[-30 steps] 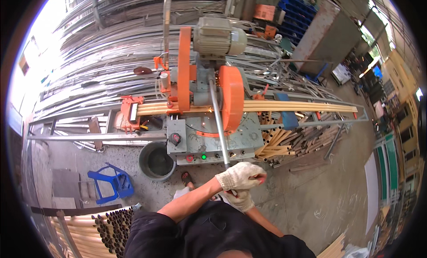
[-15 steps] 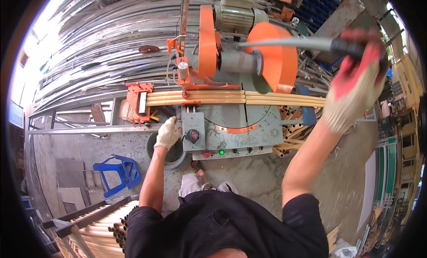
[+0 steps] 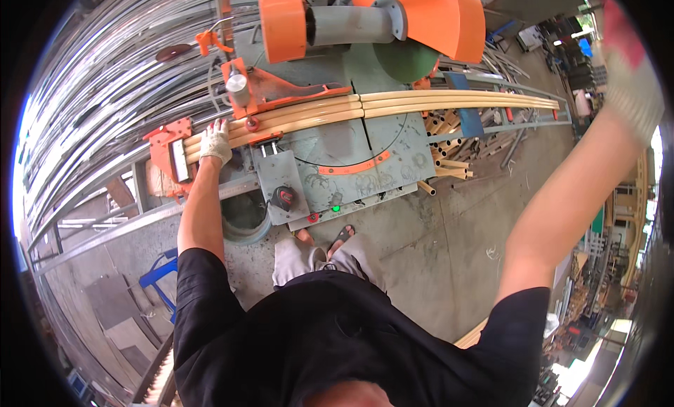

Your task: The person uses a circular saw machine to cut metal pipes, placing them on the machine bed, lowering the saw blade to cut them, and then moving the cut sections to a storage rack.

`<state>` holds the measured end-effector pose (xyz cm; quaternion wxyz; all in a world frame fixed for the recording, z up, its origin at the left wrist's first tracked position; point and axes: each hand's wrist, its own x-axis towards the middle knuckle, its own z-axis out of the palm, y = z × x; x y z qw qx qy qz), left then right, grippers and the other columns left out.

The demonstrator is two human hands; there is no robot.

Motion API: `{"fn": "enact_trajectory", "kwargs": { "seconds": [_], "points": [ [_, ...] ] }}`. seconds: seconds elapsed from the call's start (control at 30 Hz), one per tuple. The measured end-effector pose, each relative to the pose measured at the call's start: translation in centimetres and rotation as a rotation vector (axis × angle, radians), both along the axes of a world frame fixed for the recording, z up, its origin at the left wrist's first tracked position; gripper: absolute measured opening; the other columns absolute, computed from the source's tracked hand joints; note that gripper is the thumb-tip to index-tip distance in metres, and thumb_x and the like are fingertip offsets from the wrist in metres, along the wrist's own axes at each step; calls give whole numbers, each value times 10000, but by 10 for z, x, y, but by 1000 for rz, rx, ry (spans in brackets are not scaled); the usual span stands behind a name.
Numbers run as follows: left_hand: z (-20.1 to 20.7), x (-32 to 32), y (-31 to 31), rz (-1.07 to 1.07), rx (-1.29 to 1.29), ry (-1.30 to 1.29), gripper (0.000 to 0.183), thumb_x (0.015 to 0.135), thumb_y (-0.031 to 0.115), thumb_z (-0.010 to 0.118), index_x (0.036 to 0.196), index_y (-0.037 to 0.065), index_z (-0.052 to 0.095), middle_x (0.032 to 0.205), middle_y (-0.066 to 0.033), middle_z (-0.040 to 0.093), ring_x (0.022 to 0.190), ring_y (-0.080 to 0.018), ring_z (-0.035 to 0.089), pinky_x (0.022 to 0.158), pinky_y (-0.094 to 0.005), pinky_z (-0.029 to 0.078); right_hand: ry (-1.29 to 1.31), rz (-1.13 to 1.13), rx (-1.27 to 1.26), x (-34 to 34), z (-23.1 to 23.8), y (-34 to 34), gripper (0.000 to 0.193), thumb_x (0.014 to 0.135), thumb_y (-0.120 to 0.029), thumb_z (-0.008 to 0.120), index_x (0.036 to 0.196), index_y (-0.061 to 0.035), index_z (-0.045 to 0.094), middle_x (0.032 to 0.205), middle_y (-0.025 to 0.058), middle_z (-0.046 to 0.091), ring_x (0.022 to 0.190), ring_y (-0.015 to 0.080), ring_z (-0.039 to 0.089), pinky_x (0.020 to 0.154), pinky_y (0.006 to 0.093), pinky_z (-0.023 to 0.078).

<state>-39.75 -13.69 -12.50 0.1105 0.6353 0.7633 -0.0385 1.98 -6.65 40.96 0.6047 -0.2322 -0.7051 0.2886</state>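
My left hand (image 3: 215, 141), in a whitish glove with red on the fingers, lies over the left part of several tan tubes (image 3: 302, 115), its fingers stretched across them. The tubes lie side by side across the grey saw table (image 3: 316, 147), with a narrow cut through them near the slot. Above them stands the cut-off saw, its orange blade guard (image 3: 428, 17) over a dark disc (image 3: 407, 59). My right hand (image 3: 628, 73), gloved too, is raised at the far right; its fingers are blurred and run out of the picture.
An orange end stop (image 3: 170, 151) stands at the tubes' left ends. On the table's near left lies a tape measure (image 3: 283, 198), above a round tub (image 3: 246, 217). Short tube pieces (image 3: 449, 161) are piled at the right. Long metal stock (image 3: 105, 98) fills the far left; a blue stool (image 3: 160, 277) stands nearer.
My left hand has moved from beside the table up onto the tubes. My right hand, earlier closed on the saw's lever handle, has gone farther up and right. The head view has shifted and tilted.
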Motion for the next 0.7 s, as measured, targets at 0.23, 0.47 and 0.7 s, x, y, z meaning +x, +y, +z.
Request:
{"fn": "enact_trajectory", "kwargs": {
  "seconds": [0.23, 0.47, 0.7],
  "points": [
    [16, -11, 13, -110, -96, 47, 806, 579, 213, 871, 1282, -7, 545, 1284, -184, 574, 1203, -351, 549, 1059, -432, 428, -935, 87, -1437, 74, -374, -86, 294, 961, -314, 597, 971, -51, 728, 839, 95, 744, 715, 224, 701, 656, 359, 546],
    [7, -19, 12, -64, -162, 93, 744, 592, 334, 858, 1200, -37, 644, 1331, -225, 542, 1251, -385, 508, 1090, -410, 407, -1438, -457, -1154, 68, -604, -156, 330, 880, -354, 653, 951, -42, 731, 998, 233, 713, 957, 424, 686, 843, 505, 542],
    [13, -22, 18, -97, -77, -81, 680, 607, 282, 815, 1201, 24, 609, 1239, -211, 565, 1183, -384, 541, 1016, -434, 462, -1235, -404, -1312, 85, -624, -152, 404, 867, -431, 644, 918, -47, 760, 925, 216, 723, 921, 397, 698, 820, 478, 545]
  ]
}}
